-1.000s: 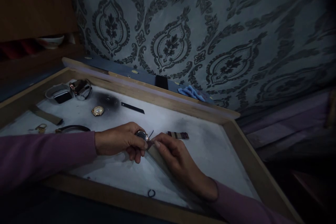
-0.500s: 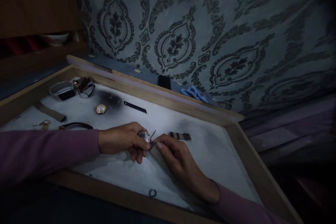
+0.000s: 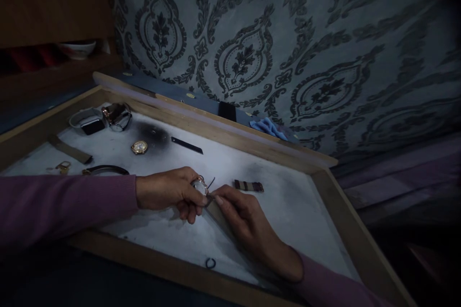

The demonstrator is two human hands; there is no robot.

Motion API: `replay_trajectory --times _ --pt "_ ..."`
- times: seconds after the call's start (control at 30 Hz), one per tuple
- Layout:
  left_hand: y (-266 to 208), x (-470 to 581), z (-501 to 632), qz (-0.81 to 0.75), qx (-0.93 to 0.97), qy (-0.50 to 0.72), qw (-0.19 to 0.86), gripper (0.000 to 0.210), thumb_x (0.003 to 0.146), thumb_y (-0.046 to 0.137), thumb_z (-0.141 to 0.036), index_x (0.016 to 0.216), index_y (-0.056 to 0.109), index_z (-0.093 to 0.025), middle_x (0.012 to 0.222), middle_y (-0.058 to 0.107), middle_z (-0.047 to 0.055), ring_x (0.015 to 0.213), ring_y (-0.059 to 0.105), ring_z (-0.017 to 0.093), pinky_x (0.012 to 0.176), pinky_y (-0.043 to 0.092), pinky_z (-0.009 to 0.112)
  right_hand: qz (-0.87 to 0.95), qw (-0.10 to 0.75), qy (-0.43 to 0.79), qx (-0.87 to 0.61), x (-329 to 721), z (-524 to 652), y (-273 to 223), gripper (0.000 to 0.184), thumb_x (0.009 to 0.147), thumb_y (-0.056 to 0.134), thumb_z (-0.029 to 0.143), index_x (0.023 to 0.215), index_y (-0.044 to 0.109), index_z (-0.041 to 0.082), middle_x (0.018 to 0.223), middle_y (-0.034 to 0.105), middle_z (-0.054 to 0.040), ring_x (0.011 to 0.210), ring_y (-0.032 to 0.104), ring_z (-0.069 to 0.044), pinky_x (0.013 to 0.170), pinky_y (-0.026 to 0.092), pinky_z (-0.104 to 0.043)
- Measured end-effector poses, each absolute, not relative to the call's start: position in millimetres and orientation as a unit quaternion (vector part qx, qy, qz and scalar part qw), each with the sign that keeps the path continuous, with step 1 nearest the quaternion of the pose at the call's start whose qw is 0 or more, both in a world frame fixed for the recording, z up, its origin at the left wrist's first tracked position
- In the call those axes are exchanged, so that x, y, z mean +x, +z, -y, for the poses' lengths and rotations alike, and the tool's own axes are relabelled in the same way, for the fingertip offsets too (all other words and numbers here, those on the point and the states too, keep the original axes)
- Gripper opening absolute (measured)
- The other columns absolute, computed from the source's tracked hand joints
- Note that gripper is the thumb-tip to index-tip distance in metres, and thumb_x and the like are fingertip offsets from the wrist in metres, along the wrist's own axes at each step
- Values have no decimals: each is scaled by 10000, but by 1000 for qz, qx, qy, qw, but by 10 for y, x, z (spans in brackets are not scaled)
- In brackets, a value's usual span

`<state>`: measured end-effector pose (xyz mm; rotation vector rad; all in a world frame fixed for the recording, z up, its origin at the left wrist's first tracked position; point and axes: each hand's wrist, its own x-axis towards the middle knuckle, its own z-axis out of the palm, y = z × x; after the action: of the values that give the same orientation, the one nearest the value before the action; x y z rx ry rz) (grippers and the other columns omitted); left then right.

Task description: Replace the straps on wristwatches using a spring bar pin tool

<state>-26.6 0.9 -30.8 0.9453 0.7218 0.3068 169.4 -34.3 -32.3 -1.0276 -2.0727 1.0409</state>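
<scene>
My left hand (image 3: 180,192) is closed around a round watch case (image 3: 200,185) with a shiny rim, its face turned up between thumb and fingers. Against the lower right edge of the case, my right hand (image 3: 248,225) pinches the dark end of a greyish watch strap (image 3: 217,213). Most of the strap runs under the right hand, and the fingertips hide where it meets the case. A thin dark sliver (image 3: 212,182) sticks up beside the case; I cannot tell what it is. Right of the hands lies a short striped strap piece (image 3: 249,186).
The wooden-rimmed tray (image 3: 345,220) holds a gold watch case (image 3: 139,147), a dark flat blade (image 3: 187,145), a smartwatch (image 3: 92,126), other watches (image 3: 118,117), a loose strap (image 3: 70,148), a black curved band (image 3: 106,170) and a small black ring (image 3: 211,263). Behind it lies a blue cloth (image 3: 268,127).
The view has shifted slightly. Both hands keep the same hold, and the watch case is tilted a little differently, its face now looking paler.
</scene>
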Motion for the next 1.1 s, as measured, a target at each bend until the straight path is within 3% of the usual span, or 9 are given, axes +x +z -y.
replay_trajectory --times 1.1 --pt "-290 -270 -12 -352 475 129 796 116 631 636 -210 593 541 -155 506 600 -27 422 565 88 390 370 177 798 269 376 -388 1699 349 -317 237 971 413 219 922 641 176 756 665 -28 673 609 -151 619 459 -276"
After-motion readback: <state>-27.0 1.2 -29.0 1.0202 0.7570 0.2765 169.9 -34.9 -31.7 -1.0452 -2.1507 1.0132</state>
